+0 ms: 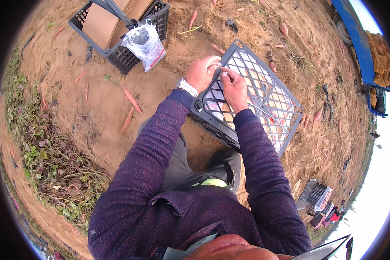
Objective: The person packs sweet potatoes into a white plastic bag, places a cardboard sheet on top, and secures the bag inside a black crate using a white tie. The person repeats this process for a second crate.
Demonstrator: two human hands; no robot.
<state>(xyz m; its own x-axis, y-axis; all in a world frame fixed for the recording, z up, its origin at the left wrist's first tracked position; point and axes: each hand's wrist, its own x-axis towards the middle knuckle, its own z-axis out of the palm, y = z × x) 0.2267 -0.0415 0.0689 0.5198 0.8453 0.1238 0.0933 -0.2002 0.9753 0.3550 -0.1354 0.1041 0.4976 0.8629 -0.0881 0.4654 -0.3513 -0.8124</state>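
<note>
A black plastic crate point(211, 128) with a lattice lid point(262, 106) sits on the soil in front of me. Pale tan and white contents show through the lid's openings; I cannot tell what they are. At the lid's far left edge, my left hand point(201, 73) pinches a thin white tie point(218, 66). My right hand point(234, 89) lies over the lattice, close beside it, with thumb and forefinger closed on the same tie. The fingers hide most of that tie. Another thin white strip point(269, 114) lies across the lid, right of my right wrist.
Upper left stands another black crate point(122, 60) holding cardboard sheets point(99, 24), a white plastic bag point(144, 44) hanging on it. Sweet potatoes point(131, 99) lie scattered on the soil. Pulled vines point(58, 162) are heaped left. A blue truck point(360, 42) and more crates point(315, 195) stand right.
</note>
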